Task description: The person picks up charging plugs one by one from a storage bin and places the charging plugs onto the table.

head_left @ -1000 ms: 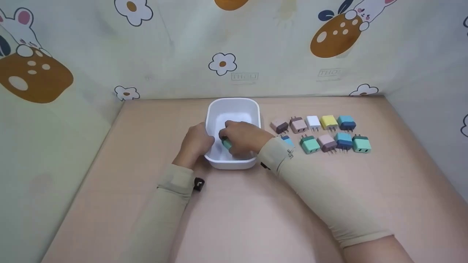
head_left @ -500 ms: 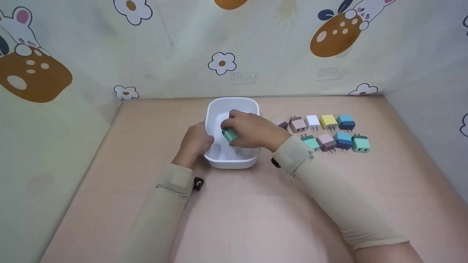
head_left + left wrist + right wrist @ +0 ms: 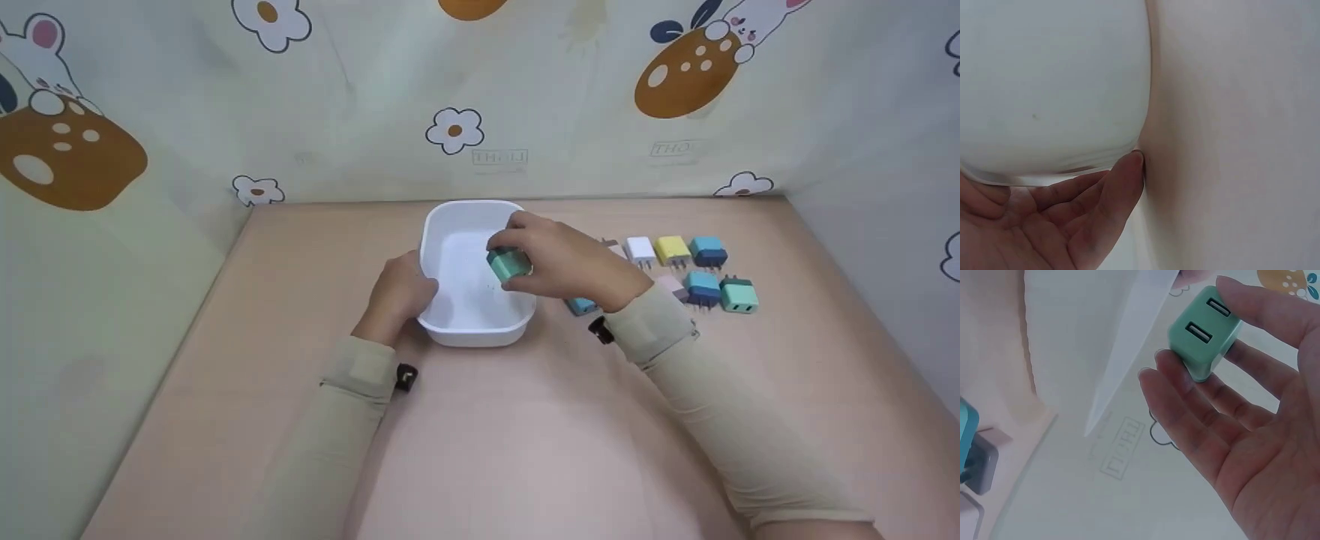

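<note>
A white plastic tub (image 3: 474,339) stands on the table near the back wall. My left hand (image 3: 400,292) grips its left side, thumb over the rim; the left wrist view shows fingers along the tub's outer wall (image 3: 1055,84). Between thumb and fingertips, my right hand (image 3: 576,259) pinches a green USB charger plug (image 3: 508,265) above the tub's right rim. Two USB slots face the camera on the green charger (image 3: 1204,333) in the right wrist view; its prongs are hidden there.
Right of the tub lie two rows of charger plugs, among them a white one (image 3: 640,250), a yellow one (image 3: 672,250), a blue one (image 3: 703,289) and a green one (image 3: 739,295). My right arm hides some. A patterned cloth wall (image 3: 360,142) rises behind the table.
My right hand has lifted the green charger from low inside the tub and carried it right, to above the right rim. My left hand and the tub have stayed in place.
</note>
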### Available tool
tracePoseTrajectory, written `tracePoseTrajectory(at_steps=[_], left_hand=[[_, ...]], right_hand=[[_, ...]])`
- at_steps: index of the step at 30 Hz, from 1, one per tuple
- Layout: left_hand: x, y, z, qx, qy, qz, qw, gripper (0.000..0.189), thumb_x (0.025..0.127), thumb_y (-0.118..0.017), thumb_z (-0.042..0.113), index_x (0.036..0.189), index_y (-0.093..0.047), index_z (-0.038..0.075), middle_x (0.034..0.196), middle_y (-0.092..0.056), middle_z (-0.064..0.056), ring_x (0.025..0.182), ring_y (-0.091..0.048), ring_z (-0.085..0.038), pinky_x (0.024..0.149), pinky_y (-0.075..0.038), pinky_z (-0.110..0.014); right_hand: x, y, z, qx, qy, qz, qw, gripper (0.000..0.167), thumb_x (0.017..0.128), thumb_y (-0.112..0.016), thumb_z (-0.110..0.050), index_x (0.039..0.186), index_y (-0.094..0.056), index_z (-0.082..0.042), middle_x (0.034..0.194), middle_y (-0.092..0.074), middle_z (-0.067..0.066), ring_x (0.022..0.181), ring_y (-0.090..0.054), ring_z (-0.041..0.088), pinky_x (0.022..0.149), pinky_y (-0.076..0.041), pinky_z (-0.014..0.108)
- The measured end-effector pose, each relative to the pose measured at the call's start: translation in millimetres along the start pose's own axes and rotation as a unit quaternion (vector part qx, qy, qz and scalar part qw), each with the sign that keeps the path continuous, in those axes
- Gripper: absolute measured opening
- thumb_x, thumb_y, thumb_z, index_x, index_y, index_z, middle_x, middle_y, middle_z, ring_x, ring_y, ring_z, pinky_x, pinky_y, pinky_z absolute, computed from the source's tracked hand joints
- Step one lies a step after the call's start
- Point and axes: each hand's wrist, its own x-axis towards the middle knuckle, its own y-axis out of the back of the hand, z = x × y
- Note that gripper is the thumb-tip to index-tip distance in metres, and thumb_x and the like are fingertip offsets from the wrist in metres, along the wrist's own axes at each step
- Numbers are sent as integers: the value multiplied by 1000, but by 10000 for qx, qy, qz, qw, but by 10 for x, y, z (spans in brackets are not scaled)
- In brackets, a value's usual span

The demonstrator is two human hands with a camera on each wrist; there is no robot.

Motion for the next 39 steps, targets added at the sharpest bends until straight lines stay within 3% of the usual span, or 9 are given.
tracePoseTrajectory(at_steps=[7, 17, 26, 33, 39], left_hand=[[8, 5, 9, 55, 43, -35, 10000, 49, 100, -55, 5, 149, -56, 2, 140, -66, -20, 115, -69, -34, 103, -58, -51], [13, 9, 13, 25, 199, -82, 9998, 52, 100, -54, 6, 152, -53, 1, 144, -63, -20, 118, -68, -34, 104, -57, -50], [9, 6, 10, -32, 213, -156, 9996, 53, 102, -54, 6, 155, -51, 4, 146, -62, -20, 122, -67, -36, 107, -55, -52], [2, 13, -21, -122, 18, -132, 9998, 52, 99, -54, 4, 151, -54, 2, 141, -65, -19, 121, -69, -36, 104, -57, -51], [-11, 18, 8, -100, 144, -173, 9997, 53, 102, -54, 6, 154, -51, 4, 146, -62, -19, 126, -66, -37, 108, -54, -53]], right_hand=[[-215, 65, 93, -27, -13, 165, 9999, 54, 89, -87, -26, 139, -70, -16, 130, -59, 6, 108, -62, 22, 93, -62, 37], [-445, 80, 222, -325, -158, 300, 9989, 54, 88, -88, -24, 138, -70, -17, 124, -59, 4, 105, -64, 22, 92, -62, 38], [-606, 14, 366, -375, -349, 142, 9986, 53, 88, -88, -25, 137, -70, -16, 126, -60, 7, 106, -63, 25, 93, -62, 42], [-686, -75, 448, -402, -360, 2, 9985, 53, 86, -88, -24, 135, -71, -12, 132, -61, 11, 110, -64, 28, 96, -61, 46], [-756, -158, 486, -297, -549, -151, 9979, 50, 86, -88, -25, 132, -72, -13, 135, -61, 10, 114, -65, 27, 99, -60, 47]])
